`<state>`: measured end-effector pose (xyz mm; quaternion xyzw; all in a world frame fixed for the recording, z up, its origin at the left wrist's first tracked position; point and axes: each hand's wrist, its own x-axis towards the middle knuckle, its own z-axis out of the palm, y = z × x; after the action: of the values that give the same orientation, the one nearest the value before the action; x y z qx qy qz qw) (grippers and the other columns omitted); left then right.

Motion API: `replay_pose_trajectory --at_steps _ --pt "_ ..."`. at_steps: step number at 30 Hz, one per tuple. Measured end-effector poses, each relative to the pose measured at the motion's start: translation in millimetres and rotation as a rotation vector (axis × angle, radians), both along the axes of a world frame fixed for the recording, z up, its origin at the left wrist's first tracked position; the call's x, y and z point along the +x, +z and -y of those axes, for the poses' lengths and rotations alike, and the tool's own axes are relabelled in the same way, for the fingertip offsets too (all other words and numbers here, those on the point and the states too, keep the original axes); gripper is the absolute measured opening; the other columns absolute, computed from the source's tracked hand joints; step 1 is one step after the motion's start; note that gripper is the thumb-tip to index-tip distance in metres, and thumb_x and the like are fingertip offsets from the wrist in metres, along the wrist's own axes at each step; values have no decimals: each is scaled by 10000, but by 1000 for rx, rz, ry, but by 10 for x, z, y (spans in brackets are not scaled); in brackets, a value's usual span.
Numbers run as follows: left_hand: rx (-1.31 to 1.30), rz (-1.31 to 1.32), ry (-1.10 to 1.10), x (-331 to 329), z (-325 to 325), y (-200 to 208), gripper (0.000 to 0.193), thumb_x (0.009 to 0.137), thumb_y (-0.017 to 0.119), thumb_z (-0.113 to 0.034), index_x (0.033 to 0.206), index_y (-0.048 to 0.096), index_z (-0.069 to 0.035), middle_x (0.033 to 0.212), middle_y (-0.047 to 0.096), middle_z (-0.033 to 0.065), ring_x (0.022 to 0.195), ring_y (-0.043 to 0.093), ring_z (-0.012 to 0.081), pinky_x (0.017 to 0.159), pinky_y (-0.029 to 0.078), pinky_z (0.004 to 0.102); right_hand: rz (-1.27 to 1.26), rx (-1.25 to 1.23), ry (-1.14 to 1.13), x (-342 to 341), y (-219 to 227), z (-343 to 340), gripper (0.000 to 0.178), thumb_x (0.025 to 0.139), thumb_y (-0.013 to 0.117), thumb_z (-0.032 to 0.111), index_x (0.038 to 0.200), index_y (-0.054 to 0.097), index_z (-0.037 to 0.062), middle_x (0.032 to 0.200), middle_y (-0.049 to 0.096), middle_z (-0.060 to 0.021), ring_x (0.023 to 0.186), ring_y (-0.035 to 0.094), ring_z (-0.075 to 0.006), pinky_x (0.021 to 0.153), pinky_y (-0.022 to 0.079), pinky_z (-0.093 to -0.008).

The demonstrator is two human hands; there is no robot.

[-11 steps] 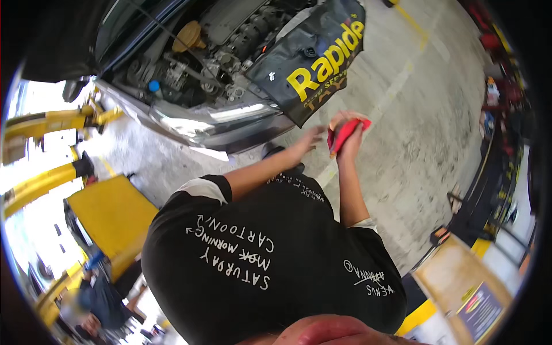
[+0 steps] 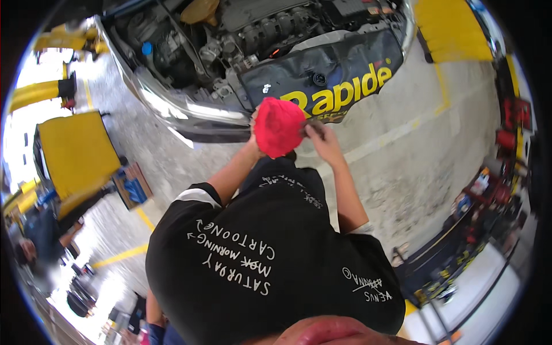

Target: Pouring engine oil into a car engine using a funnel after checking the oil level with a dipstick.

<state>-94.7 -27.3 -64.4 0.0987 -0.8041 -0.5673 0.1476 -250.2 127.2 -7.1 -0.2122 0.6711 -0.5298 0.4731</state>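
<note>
Supporting cloth (image 2: 279, 127) on left hand (image 2: 254, 130), near cover (image 2: 357, 61), apparently to present a broad face. Unable to tell left hand's spread or grip, mostly hidden behind cloth. With right hand (image 2: 324, 141) part-curled at cloth's right edge, perhaps to steady it; unable to confirm a pinch. With cover draped over car's (image 2: 224, 130) front, probably to shield it.

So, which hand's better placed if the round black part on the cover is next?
Probably the right hand: it's at the rag's right edge, nearer the round black part. The left hand is mostly hidden behind the rag.
</note>
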Motion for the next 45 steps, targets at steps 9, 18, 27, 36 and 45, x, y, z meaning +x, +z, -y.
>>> replay_pose_trajectory --at_steps 9,18,27,36,45 --pt "639 -76 513 -67 -368 106 502 966 532 -178 1425 349 -92 1413 448 65 1281 456 203 1097 371 388 -922 -114 400 -2161 -573 2113 201 842 625 190 945 649 19 887 663 -202 883 624 -395 760 498 -449" --pt "1342 -444 1306 -553 -1258 421 547 989 429 -415 1460 315 -162 1487 362 76 1355 371 281 1101 347 492 -957 381 1223 -2219 -2113 3545 311 898 570 314 1122 638 109 1148 643 -158 1098 591 -347 909 488 -444" --pt "1284 -632 1314 -1310 -1177 198 530 994 425 -404 1452 328 -155 1477 376 74 1346 385 271 1098 352 490 -970 361 1405 -2055 -2034 3561 451 895 571 416 1177 635 70 1279 573 -185 1215 524 -339 989 453 -435" --pt "1236 -632 1085 -1363 -261 -345 526 992 436 -401 1442 338 -148 1468 386 67 1327 409 253 1082 376 478 -1030 276 1329 -1873 -1815 3464 425 939 462 393 1083 652 41 1120 632 -219 1044 592 -416 915 483 -469" --pt "405 -88 1140 -1570 696 -296 405 694 804 -191 1038 628 -71 1028 667 73 884 661 180 774 541 327 -1221 62 1013 -2117 -626 2869 337 886 585 365 817 647 41 797 642 -162 819 632 -360 712 511 -452"
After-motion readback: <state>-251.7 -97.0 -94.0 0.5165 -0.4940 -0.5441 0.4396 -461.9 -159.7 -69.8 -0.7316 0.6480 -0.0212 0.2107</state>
